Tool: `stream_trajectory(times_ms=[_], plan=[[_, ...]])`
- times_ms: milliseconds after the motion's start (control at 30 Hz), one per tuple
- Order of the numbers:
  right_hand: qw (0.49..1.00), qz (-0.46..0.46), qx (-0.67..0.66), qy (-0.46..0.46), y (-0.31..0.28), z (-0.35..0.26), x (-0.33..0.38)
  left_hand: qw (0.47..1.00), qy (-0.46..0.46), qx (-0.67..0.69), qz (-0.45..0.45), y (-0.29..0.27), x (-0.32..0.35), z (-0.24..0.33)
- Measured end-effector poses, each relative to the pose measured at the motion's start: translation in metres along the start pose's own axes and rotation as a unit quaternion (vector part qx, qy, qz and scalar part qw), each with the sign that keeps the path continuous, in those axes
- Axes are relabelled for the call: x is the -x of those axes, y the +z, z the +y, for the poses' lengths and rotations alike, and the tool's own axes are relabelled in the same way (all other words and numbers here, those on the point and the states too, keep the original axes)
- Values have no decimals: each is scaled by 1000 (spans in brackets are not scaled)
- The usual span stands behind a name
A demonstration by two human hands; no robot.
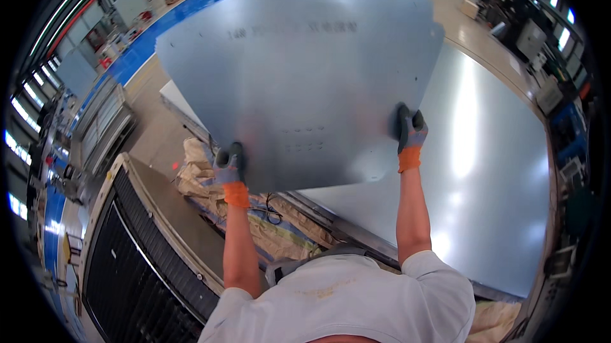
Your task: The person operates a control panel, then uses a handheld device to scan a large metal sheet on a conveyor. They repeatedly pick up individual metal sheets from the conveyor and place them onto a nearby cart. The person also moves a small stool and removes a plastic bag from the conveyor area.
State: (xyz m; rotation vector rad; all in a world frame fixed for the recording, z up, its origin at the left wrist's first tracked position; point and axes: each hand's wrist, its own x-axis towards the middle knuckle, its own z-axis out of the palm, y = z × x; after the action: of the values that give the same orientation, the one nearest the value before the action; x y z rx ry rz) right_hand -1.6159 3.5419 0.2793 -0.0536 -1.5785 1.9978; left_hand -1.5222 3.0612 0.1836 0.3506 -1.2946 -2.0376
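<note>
A large grey metal sheet point(305, 82) is held up in front of me, tilted, with printed dark marks near its far edge and small marks lower down. My left hand point(230, 163), in a grey glove with an orange cuff, grips its left edge near the bottom corner. On the opposite edge my right hand point(410, 128), gloved the same way, closes round the sheet with the thumb on the near face. The fingers behind the sheet are hidden. Beneath and to the right lies a wide shiny metal sheet point(503, 171), partly covered by the raised one.
At the lower left stands a dark ribbed panel in a pale frame point(137, 241). Crumpled brown paper point(194, 171) and a dark cable point(272, 209) lie between it and the sheets. A metal rack point(105, 126) stands farther left, near a blue floor strip point(143, 47). Machinery lines the right side.
</note>
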Motion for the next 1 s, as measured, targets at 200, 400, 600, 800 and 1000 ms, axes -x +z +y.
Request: stream_trajectory(times_ms=[200, 400, 600, 800, 1000], plan=[[997, -13, 69, 37, -66, 83, 28, 973, -72, -7, -219, 32, -27, -51], [989, -35, 139, 25, -79, 88, 38, 939, -94, -144, -297, 65, -47, -34], [987, -8, 141, 81, -78, 96, 63, 939, -85, -76, -325, 44, -54, -48], [976, -92, 194, 42, -92, 110, 32, 946, -141, -17, -290, 51, -63, -48], [984, -79, 145, 65, -72, 126, 38, 931, -125, -69, -335, 38, -78, -49]])
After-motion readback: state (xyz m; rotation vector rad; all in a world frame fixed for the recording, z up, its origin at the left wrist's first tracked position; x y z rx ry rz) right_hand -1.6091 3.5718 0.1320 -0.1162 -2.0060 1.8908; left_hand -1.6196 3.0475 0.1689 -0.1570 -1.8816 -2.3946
